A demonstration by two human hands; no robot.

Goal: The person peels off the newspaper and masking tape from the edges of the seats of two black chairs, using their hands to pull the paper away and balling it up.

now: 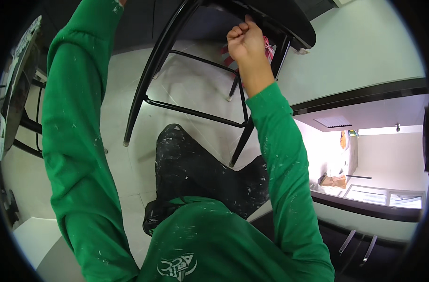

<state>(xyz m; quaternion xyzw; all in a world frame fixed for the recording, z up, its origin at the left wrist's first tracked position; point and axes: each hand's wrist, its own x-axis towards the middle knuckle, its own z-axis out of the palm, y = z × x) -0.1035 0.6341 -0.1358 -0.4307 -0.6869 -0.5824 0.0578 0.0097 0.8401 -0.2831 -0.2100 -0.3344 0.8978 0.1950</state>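
The right hand (pixel 246 41) is at the upper middle of the frame, palm side partly toward the camera, its fingers curled in narrow and one digit reaching up to the dark underside of a black chair (pixel 300 24). I cannot tell whether the fingertips grip its edge or only rest near it. The left hand lies beyond the top edge, with just a sliver of skin past the cuff of the left sleeve (pixel 73 108), so I cannot tell its state.

The chair fills the top centre, its seat cut by the frame's top edge and its rounded right end close beside a pale wall (pixel 364 47), leaving little room there. Its legs slant downward, joined by thin rungs; the two nearer feet stand on the pale tiled floor (pixel 125 89), ahead of the dark trousers (pixel 195 164). Open floor shows between the left sleeve and the nearest leg, and between the lower rung and the knees. A red-and-white striped item (pixel 227 57) sits behind the right wrist, partly hidden. At lower right, a dark cabinet (pixel 360 256) with two handles borders the right sleeve (pixel 287 155).
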